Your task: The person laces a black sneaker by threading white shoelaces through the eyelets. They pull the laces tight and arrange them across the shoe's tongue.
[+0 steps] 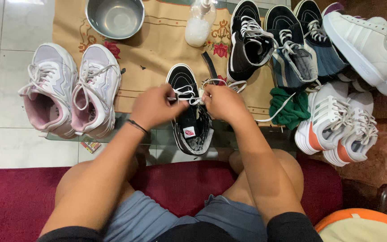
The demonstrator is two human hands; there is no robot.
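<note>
**A:** Straight in on the left hand (152,107), pinched tight on a white lace (185,95), and the right hand (222,103) mirrors it, fingers clamped on the other end of the same lace.

**B:** And the shoe under them?

**A:** A black high-top sneaker (189,112), white toe cap pointing away from the person, lying between the two hands, half on the embroidered tan mat (157,45) and half on the glass tabletop (126,134). The hands cover its middle, so the eyelets are hidden.

**B:** Crowded out there.

**A:** Very. Left of the hands, a pair of white and pink sneakers (70,87), side by side. Beyond, at the mat's far edge, a steel bowl (115,18) and a clear pump bottle (200,24). Right of that, the matching black high-top (249,40) stands upright, then a dark blue pair (301,45), with a large white sneaker (372,49) at the far right.

**B:** Closer in on the right?

**A:** A crumpled green cloth (290,107) just beside the right wrist, and white sneakers with orange heels (341,125) next to it. A loose lace (278,110) trails across the cloth.
</note>
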